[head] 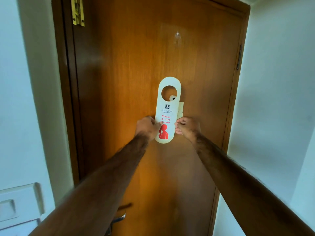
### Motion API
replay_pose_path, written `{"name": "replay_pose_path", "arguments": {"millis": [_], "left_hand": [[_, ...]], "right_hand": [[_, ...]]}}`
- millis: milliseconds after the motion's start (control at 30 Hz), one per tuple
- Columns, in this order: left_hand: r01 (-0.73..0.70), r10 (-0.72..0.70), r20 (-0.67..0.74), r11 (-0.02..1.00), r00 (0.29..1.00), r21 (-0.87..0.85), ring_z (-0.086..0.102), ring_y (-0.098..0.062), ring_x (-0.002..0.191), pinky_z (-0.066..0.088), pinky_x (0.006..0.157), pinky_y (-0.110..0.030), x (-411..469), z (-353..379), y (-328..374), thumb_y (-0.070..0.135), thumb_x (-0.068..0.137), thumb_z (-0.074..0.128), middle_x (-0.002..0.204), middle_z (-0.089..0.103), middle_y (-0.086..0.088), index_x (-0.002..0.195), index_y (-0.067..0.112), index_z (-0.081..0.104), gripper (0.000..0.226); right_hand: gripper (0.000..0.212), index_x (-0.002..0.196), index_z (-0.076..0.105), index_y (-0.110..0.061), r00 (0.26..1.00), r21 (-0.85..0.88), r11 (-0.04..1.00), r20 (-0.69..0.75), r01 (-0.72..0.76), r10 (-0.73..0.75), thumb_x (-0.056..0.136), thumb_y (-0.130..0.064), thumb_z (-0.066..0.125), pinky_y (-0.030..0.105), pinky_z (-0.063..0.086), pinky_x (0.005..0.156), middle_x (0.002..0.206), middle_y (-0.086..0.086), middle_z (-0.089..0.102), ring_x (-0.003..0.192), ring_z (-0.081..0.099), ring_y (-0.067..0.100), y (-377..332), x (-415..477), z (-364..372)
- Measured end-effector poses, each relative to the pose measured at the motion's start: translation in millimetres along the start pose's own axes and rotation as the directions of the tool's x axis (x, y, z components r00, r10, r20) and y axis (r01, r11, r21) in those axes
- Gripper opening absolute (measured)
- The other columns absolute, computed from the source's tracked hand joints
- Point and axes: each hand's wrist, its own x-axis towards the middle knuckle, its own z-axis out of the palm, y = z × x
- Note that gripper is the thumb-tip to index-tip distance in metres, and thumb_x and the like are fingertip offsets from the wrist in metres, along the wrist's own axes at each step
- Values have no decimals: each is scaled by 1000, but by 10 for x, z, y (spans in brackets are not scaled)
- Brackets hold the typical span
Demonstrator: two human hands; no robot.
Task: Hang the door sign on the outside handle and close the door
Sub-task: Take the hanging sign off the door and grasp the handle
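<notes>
Upright at frame centre, the door sign [167, 109] is pinched at its lower edges by the left hand [147, 126] and right hand [188, 127]. Its hole points up, while the handle [117, 219] lies far below, lower left, likelier nearer the left hand.

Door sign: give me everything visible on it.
The cream, round-ended card door sign is held upright against the brown wooden door, slightly tilted. A round hanging hole near its top shows a small peephole behind. It carries a dark logo, "PRESIDENT", red "Please do not disturb" and a red figure. The left hand pinches its left edge, the right hand its right edge.
</notes>
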Motion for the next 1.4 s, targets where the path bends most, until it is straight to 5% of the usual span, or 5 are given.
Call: {"name": "replay_pose_path", "arguments": {"millis": [500,867,1033,1267,1400], "left_hand": [[215,-295,-177,904,939,-370,71,-25,111,61,89,-50,-169,-869,-727,17,93,70,121,74,-4,109,20,72,16],[277,-323,-231,937,918,-211,68,-27,113,57,92,-40,-572,-1087,-1427,25,96,67,127,70,-5,114,19,66,19],[353,-392,-282,918,876,-182,65,-31,119,54,93,-37,-621,-1108,-1638,21,101,58,133,66,-9,123,13,64,24],[374,-415,-309,909,856,-184,65,-29,119,51,86,-29,-558,-1040,-1783,19,102,56,132,66,-10,124,10,64,25],[375,-422,-328,906,845,-197,66,-29,119,54,91,-31,-537,-974,-1882,18,102,56,131,67,-10,124,9,64,25]], "right_hand": [[16,108,65,-3,963,85,996,264,24,-45,93,-9,67,33,61,83,112,13,71,92,73,22,-239,-573,936],[23,116,65,1,913,-5,1000,408,-18,19,97,-13,62,37,61,84,110,14,72,92,73,25,113,-897,1726],[22,98,68,-3,831,-203,978,536,-45,149,99,-22,57,51,55,92,94,17,72,88,70,28,553,-1079,2063],[30,85,65,-14,721,-514,835,652,195,233,100,-37,53,34,50,83,81,4,61,84,59,23,1299,-1768,2505],[57,130,60,-10,599,-573,776,728,264,334,97,-55,47,34,44,98,135,11,61,125,56,29,1663,-2058,2782]]}}
